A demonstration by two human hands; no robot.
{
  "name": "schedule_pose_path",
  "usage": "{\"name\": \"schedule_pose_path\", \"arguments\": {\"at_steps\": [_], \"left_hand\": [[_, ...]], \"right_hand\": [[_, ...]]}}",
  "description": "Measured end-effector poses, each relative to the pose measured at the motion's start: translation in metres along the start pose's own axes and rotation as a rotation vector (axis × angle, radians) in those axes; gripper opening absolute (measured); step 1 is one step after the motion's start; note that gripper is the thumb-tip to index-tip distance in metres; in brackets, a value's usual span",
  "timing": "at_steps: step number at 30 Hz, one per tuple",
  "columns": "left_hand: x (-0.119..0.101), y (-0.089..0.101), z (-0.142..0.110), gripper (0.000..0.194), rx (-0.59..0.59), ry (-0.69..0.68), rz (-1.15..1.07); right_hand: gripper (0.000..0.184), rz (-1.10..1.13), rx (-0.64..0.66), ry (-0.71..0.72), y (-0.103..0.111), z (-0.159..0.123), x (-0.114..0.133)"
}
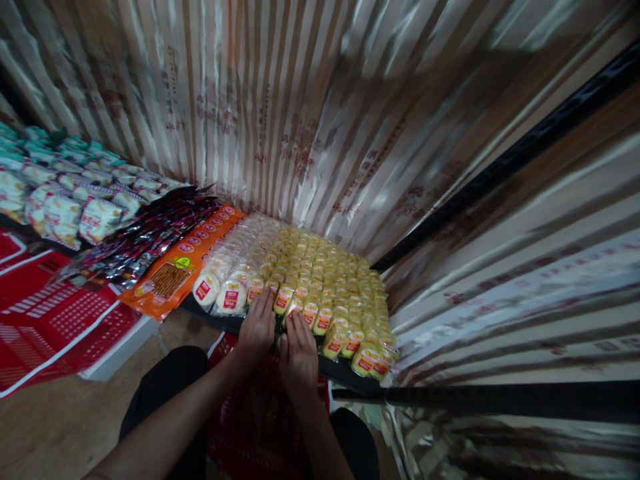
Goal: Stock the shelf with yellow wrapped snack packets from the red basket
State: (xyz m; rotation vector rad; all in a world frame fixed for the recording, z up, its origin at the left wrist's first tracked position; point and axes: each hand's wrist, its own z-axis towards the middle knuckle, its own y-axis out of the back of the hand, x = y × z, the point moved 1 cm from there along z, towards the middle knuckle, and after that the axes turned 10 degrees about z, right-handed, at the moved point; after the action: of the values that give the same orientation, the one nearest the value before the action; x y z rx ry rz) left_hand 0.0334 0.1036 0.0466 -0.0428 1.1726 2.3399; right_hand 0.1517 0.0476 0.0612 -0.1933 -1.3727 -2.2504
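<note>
Rows of small yellow snack packs [325, 320] in clear wrappers with red labels fill the right end of a dark shelf [345, 373]. My left hand [257, 327] lies with its fingers stretched out against the front packs near the row's left side. Just to its right, my right hand [300, 347] also has straight fingers, its tips touching the front of the yellow packs. Neither hand appears to grip a pack, though the fingertips partly cover the ones beneath. White round wrapped snacks [231, 297] with red labels sit left of my left hand.
Farther left on the shelf lie an orange snack bag [175, 273], dark shiny packets [145, 233] and white bags [100, 217]. Red baskets [55, 313] stand at the lower left, and another red basket [255, 427] is between my knees. Striped sheeting [300, 100] hangs behind dark posts [450, 207].
</note>
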Motion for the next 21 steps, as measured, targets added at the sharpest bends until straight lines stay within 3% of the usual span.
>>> {"name": "schedule_pose_path", "arguments": {"at_steps": [6, 11, 16, 21], "left_hand": [[0.002, -0.003, 0.002, 0.040, 0.015, -0.118, 0.067], [0.000, 0.003, 0.004, 0.041, 0.035, -0.092, 0.042], [0.003, 0.007, 0.013, 0.042, 0.009, 0.023, -0.008], [0.003, 0.009, 0.015, 0.043, 0.046, -0.034, -0.049]], "right_hand": [[0.040, -0.041, 0.007, 0.005, -0.004, 0.000, -0.004], [0.041, -0.039, -0.011, 0.015, -0.005, 0.000, -0.006], [0.041, -0.028, 0.010, 0.008, -0.003, 0.002, -0.006], [0.042, -0.010, 0.010, -0.020, 0.001, 0.002, -0.004]]}}
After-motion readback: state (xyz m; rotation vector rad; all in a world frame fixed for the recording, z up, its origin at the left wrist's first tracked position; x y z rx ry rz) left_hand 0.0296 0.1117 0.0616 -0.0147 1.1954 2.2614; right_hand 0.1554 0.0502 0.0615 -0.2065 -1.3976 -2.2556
